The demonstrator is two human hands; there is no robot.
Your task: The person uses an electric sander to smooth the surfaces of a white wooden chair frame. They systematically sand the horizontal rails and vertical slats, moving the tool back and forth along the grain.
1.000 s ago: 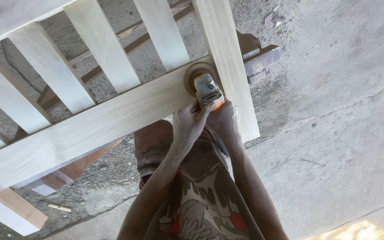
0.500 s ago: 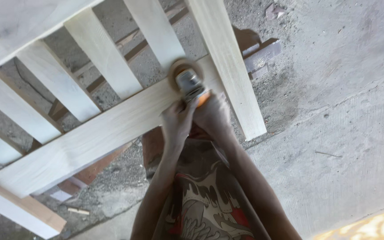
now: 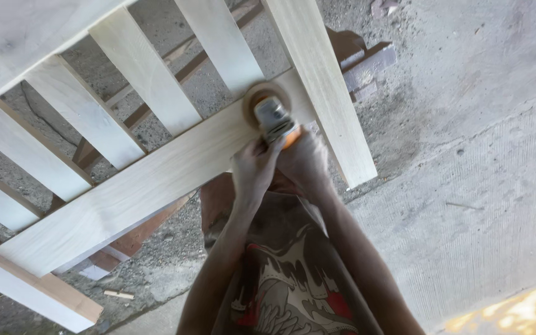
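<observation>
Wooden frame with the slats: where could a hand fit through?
Gaps between the slats are open down to the ground. It is crowded where both hands, left hand and right hand, hold the sander at the frame corner.

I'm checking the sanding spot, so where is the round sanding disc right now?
In the head view, the round brown sanding disc of the grey and orange handheld sander sits upper centre, flat on the pale wooden frame's long rail, by its joint with the end board.
</observation>
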